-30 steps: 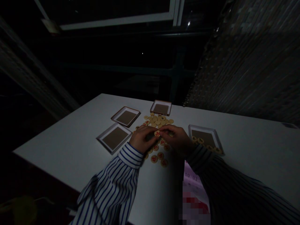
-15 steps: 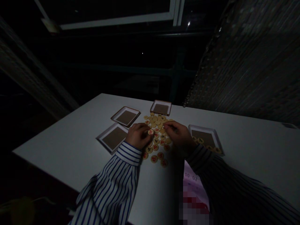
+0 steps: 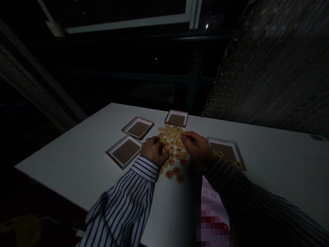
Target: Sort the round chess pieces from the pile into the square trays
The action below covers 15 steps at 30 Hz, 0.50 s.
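Observation:
Round Chinese chess pieces (image 3: 171,148) lie in a loose heap mid-table, some showing red or black characters, others plain side up. My left hand (image 3: 154,151) is over the heap's left edge, its thumb and fingers apart, with no piece visible between them. Across from it, my right hand (image 3: 197,148) is at the heap's right side, thumb and index finger pinched together near the pieces; whether a piece is between those fingertips is too dark to see. Beside my right wrist, a shallow box (image 3: 238,151) has several chess pieces in it, partly covered by my sleeve.
Two shallow trays, a white-rimmed one (image 3: 111,151) and a brown-rimmed one (image 3: 124,130), lie left of the heap. Another tray (image 3: 176,125) stands behind it. A lit screen with digits (image 3: 210,193) is by my right forearm. The white table (image 3: 77,154) is dimly lit.
My left hand held a red-marked chess piece between thumb and finger; now it has let go, opened and shifted slightly right and nearer. My right hand has barely moved.

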Tool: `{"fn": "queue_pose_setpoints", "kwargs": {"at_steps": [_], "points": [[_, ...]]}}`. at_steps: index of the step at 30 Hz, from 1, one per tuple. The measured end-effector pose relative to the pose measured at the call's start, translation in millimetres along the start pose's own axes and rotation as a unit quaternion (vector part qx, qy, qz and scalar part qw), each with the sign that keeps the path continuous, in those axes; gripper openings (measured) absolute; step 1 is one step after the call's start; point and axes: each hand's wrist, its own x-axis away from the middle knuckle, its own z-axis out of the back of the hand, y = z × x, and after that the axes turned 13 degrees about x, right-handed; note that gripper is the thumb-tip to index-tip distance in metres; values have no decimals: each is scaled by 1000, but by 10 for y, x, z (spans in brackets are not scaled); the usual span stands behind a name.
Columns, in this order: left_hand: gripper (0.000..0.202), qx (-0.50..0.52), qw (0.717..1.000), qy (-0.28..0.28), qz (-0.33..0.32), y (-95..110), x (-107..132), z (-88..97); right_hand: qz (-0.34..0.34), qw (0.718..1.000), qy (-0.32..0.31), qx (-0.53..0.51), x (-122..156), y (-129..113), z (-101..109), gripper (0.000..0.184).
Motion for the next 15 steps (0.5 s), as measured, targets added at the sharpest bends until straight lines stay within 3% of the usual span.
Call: {"fn": "queue_pose_setpoints", "kwargs": {"at_steps": [7, 15], "points": [[35, -22, 999, -26, 28, 59, 7, 12, 3, 1000, -5, 9, -4, 3, 12, 23], [32, -19, 999, -15, 26, 49, 14, -18, -23, 999, 6, 26, -18, -4, 41, 23]]}}
